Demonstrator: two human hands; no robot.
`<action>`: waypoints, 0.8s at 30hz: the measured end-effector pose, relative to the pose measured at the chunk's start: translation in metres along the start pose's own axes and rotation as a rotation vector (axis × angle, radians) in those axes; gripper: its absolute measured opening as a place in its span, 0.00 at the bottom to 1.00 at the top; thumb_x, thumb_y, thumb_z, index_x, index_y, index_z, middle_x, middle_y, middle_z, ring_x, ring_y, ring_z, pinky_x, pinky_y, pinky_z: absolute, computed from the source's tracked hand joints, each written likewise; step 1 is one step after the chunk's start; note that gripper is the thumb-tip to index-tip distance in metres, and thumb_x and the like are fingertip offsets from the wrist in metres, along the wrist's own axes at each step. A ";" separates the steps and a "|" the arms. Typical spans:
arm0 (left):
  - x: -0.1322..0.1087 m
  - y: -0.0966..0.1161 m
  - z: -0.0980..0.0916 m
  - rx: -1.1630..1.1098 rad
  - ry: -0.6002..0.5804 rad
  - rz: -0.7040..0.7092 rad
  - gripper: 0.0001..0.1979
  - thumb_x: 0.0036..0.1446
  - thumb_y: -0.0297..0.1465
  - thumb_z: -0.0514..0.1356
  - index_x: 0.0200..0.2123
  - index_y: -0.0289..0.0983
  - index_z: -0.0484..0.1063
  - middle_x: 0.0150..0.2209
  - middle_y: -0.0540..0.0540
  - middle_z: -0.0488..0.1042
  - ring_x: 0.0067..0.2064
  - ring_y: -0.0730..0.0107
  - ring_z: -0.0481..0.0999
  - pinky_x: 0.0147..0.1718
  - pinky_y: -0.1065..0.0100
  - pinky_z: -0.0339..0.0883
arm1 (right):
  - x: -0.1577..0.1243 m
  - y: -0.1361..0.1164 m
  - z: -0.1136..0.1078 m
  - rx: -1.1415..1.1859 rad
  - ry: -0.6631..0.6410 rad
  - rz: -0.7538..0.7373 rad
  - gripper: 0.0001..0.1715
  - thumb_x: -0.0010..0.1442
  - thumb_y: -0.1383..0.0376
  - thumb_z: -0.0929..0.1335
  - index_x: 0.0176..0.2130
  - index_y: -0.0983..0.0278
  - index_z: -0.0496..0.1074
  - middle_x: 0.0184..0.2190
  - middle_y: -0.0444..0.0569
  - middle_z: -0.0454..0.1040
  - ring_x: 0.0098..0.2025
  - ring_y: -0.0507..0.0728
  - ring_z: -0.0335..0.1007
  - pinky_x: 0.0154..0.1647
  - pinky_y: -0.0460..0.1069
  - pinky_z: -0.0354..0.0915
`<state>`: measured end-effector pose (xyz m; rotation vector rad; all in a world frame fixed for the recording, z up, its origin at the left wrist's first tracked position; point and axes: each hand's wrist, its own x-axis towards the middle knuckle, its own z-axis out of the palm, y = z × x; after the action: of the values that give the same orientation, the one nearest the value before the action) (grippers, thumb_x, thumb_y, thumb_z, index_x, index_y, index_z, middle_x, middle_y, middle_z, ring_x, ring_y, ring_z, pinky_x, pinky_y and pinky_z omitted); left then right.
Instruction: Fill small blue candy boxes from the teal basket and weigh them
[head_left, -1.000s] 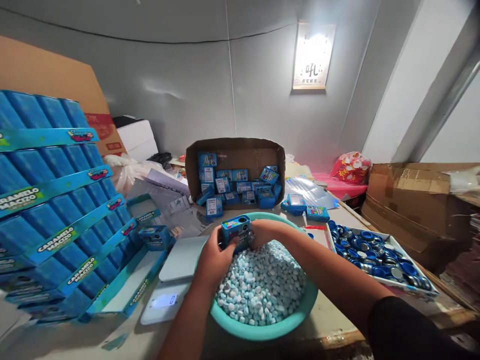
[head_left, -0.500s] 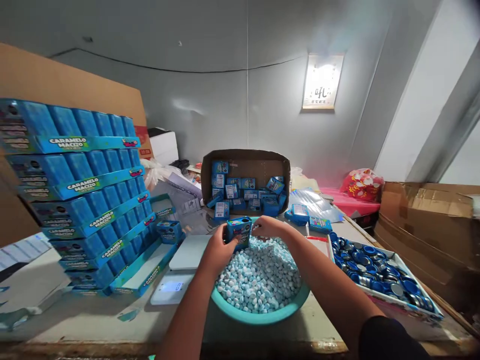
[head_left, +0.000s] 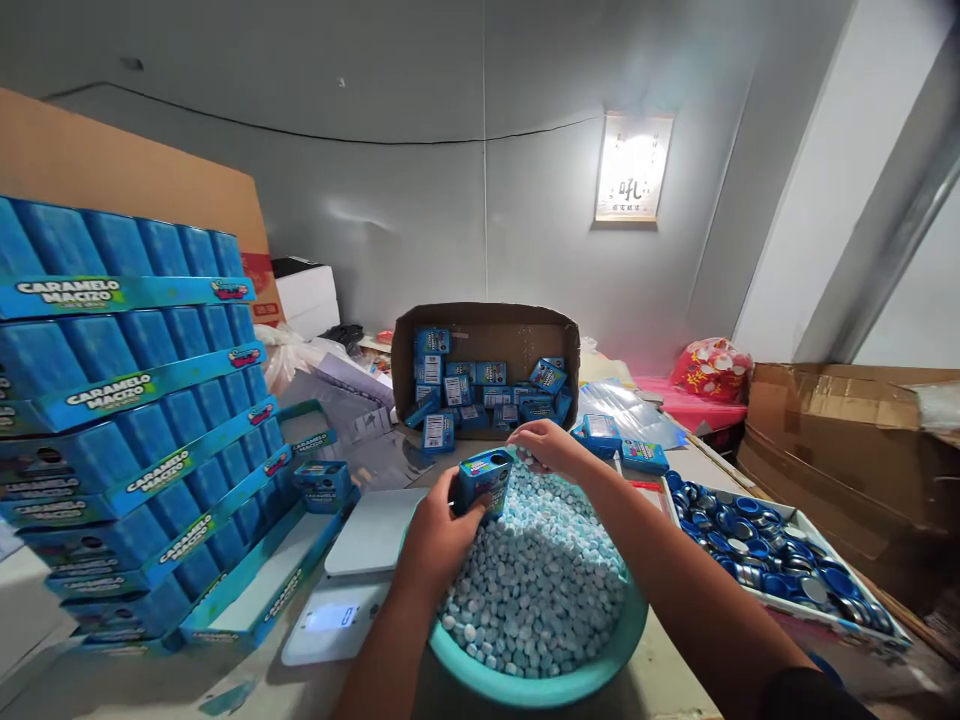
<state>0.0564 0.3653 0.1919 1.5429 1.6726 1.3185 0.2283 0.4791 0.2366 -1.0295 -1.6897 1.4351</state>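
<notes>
My left hand (head_left: 439, 530) grips a small blue tin (head_left: 484, 480) and holds it over a teal basin (head_left: 547, 680) heaped with pale blue and white candies (head_left: 540, 580). My right hand (head_left: 547, 447) hovers at the tin's open top with its fingers pinched together over a few candies. Both forearms reach in from the bottom edge.
A white digital scale (head_left: 352, 575) sits left of the basin. Stacked blue display trays (head_left: 127, 420) stand at the left. A cardboard box (head_left: 487, 370) of small blue tins lies behind. A white tray of blue lids (head_left: 780, 555) is at the right, with brown cartons (head_left: 847, 440) beyond.
The left hand has lifted the tin a little and tilted it. The right hand has risen from the candy heap to the tin's top. The camera has shifted slightly.
</notes>
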 end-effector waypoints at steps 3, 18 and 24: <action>0.000 0.000 -0.002 0.019 -0.033 -0.018 0.25 0.54 0.42 0.62 0.53 0.39 0.70 0.47 0.42 0.80 0.46 0.55 0.80 0.48 0.58 0.70 | 0.003 -0.009 -0.002 0.139 0.084 -0.050 0.07 0.51 0.62 0.67 0.27 0.65 0.69 0.15 0.37 0.62 0.11 0.44 0.50 0.11 0.42 0.41; 0.002 -0.006 -0.001 0.033 -0.058 -0.095 0.27 0.51 0.42 0.65 0.55 0.45 0.73 0.47 0.43 0.81 0.51 0.50 0.79 0.48 0.57 0.69 | 0.032 -0.022 0.050 0.541 0.439 -0.291 0.15 0.57 0.59 0.64 0.24 0.60 0.54 0.15 0.35 0.56 0.12 0.45 0.47 0.10 0.43 0.42; 0.002 -0.008 0.000 0.054 -0.030 -0.065 0.26 0.51 0.42 0.64 0.55 0.45 0.73 0.48 0.43 0.82 0.47 0.50 0.80 0.46 0.58 0.69 | 0.024 -0.020 0.049 0.557 0.359 -0.278 0.17 0.57 0.61 0.65 0.22 0.60 0.54 0.14 0.36 0.56 0.11 0.45 0.47 0.11 0.44 0.41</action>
<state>0.0519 0.3681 0.1849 1.5183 1.7376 1.2202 0.1717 0.4774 0.2490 -0.6586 -1.0400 1.3299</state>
